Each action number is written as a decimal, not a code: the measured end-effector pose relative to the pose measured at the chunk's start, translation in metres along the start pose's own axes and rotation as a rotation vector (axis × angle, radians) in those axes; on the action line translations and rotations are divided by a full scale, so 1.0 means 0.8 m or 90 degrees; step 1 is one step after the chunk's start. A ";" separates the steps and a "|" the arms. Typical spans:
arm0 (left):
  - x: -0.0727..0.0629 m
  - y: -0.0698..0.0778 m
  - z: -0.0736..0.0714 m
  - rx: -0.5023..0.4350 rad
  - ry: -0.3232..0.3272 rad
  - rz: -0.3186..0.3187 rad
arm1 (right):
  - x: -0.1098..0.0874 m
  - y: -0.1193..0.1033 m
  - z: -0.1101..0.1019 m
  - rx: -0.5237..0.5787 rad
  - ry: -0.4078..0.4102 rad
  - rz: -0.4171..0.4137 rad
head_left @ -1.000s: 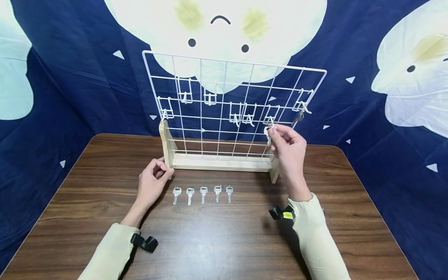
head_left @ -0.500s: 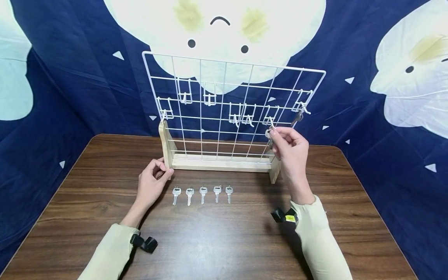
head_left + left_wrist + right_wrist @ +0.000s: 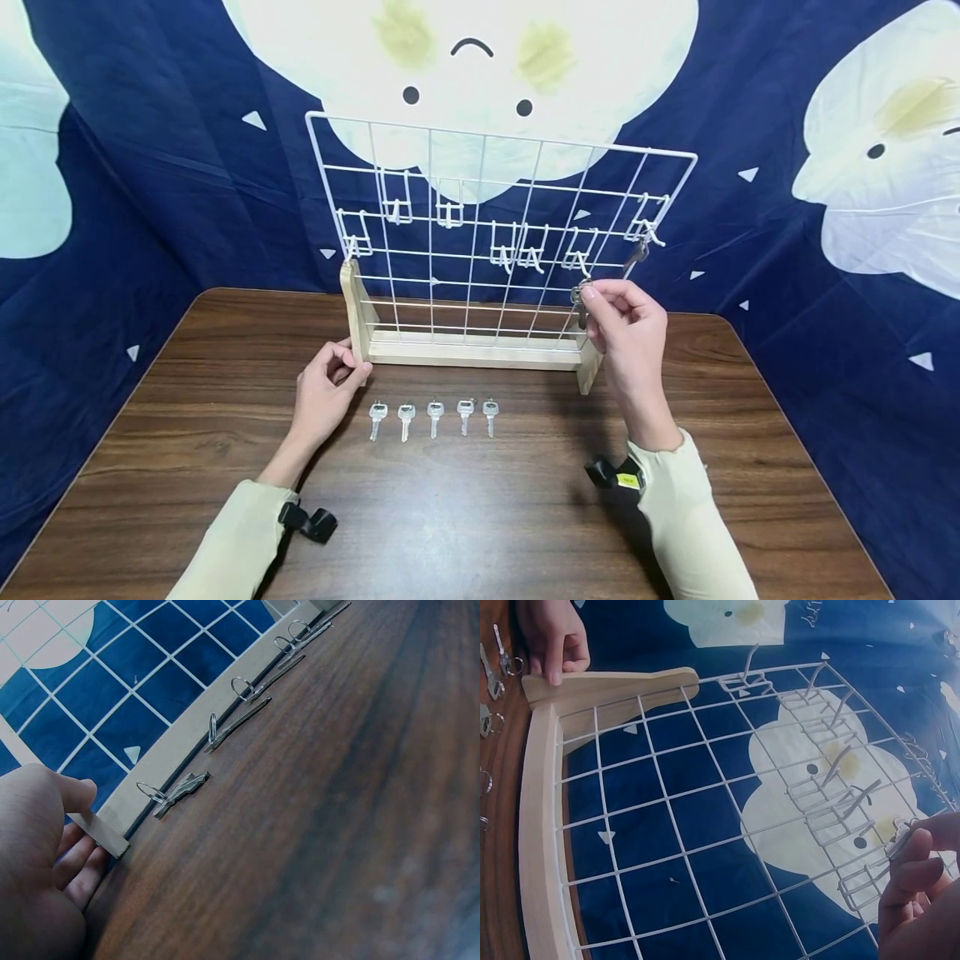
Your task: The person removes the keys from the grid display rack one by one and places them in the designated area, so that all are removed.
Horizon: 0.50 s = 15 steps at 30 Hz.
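In the head view my right hand (image 3: 628, 333) pinches a key (image 3: 581, 310) with a small ring between thumb and fingertips. The key hangs just below the tip of a white wire hook (image 3: 577, 258) at the right of the white grid rack (image 3: 480, 287); whether ring and hook touch, I cannot tell. My left hand (image 3: 324, 387) grips the rack's left wooden foot (image 3: 360, 337), its thumb at the front edge, as the left wrist view also shows. Several keys (image 3: 434, 417) with rings lie in a row on the table before the rack.
Another key (image 3: 637, 252) hangs on the far right hook (image 3: 645, 227). Several more hooks (image 3: 450, 212) are spread over the grid, their prongs sticking out toward me. A blue cloth (image 3: 180, 192) with white clouds stands behind the brown wooden table (image 3: 480, 517).
My right hand has moved slightly down and to the right, away from the hook tip, with the key still in its fingers. The left hand stays on the wooden foot.
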State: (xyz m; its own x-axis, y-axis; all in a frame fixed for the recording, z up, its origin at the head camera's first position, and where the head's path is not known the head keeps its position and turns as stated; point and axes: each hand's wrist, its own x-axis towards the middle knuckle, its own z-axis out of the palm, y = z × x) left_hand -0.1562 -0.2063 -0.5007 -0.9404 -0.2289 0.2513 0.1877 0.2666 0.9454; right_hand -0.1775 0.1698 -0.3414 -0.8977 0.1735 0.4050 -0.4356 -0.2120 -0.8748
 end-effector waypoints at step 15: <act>0.001 -0.001 0.000 -0.004 -0.002 0.000 | -0.026 0.007 -0.006 -0.033 -0.048 0.073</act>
State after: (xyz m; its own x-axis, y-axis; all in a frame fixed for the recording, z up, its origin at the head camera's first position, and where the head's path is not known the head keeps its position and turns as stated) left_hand -0.1571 -0.2066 -0.5009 -0.9412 -0.2267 0.2504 0.1889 0.2612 0.9466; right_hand -0.1613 0.1693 -0.3558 -0.9444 0.0781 0.3194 -0.3284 -0.1764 -0.9279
